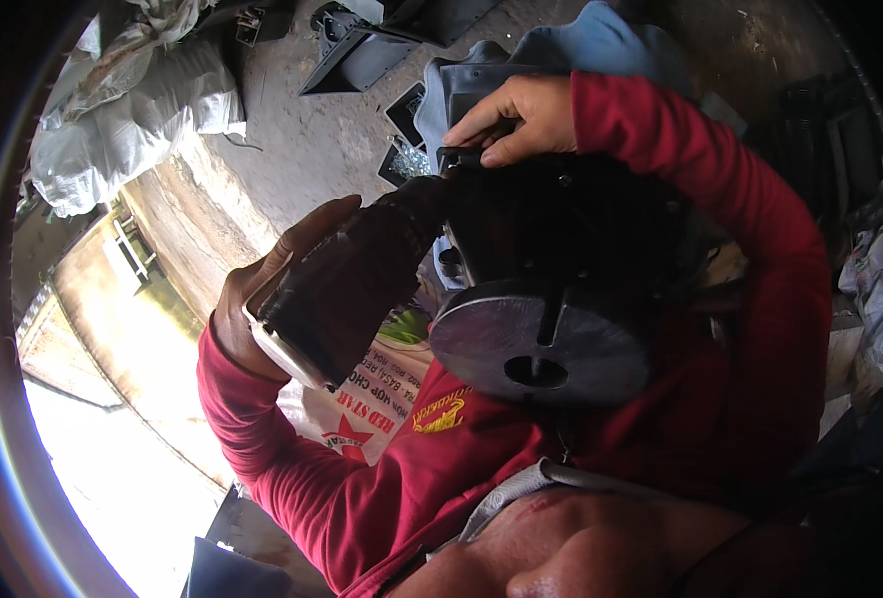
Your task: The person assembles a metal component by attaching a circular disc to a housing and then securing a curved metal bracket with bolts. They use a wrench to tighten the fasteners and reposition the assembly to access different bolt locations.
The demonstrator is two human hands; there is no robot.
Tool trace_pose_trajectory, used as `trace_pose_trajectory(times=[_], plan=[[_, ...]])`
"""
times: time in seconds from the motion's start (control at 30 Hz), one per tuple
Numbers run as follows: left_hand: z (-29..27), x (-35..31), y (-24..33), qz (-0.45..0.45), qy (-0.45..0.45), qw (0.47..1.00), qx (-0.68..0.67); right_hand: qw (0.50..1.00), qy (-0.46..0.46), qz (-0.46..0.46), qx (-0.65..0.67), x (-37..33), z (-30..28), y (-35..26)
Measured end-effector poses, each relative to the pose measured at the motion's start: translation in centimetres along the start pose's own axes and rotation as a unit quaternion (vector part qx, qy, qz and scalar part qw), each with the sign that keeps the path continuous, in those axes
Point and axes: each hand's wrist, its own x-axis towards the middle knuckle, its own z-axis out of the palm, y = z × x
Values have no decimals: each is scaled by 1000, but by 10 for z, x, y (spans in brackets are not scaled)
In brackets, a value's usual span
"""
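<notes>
My left hand (pixel 262 289) is wrapped round a dark power drill (pixel 347 274). The drill's front end (pixel 417 207) points up and right, against or very near the corner of a black housing (pixel 581 224). At that corner, the bent fingers and thumb of my right hand (pixel 526 120) grip a small black edge piece (pixel 459 157). Low on the housing is a round grey metal disc (pixel 541 349) with a slot and a centre hole. Deep shadow hides much of the housing, and the drill's tip is hard to make out.
Small black trays (pixel 402 164) of shiny screws sit beyond the housing, beside a blue cloth (pixel 601 45). Black angular parts (pixel 362 50) lie on the concrete floor. White plastic sacks (pixel 133 149) are at far left. A printed sack (pixel 362 404) lies below the drill.
</notes>
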Motion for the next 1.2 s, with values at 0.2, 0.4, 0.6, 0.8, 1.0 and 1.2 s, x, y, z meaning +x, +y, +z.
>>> trace_pose_trajectory(times=[0.2,0.4,0.6,0.8,1.0,1.2], plan=[[-4,18,9,13,3,1000,27,999,12,9,38,1,2,11],[-15,15,20,-70,-48,996,-28,998,21,10,55,-3,5,5],[-16,15,18,-55,-53,997,-28,995,37,-30,91,-1,9,13],[-12,21,7,-30,-58,997,-27,996,24,26,85,2,5,14],[-17,18,12,-50,-69,996,-34,991,20,-10,132,5,7,27],[-20,20,11,-45,-75,996,-34,989,19,-21,145,5,9,29]])
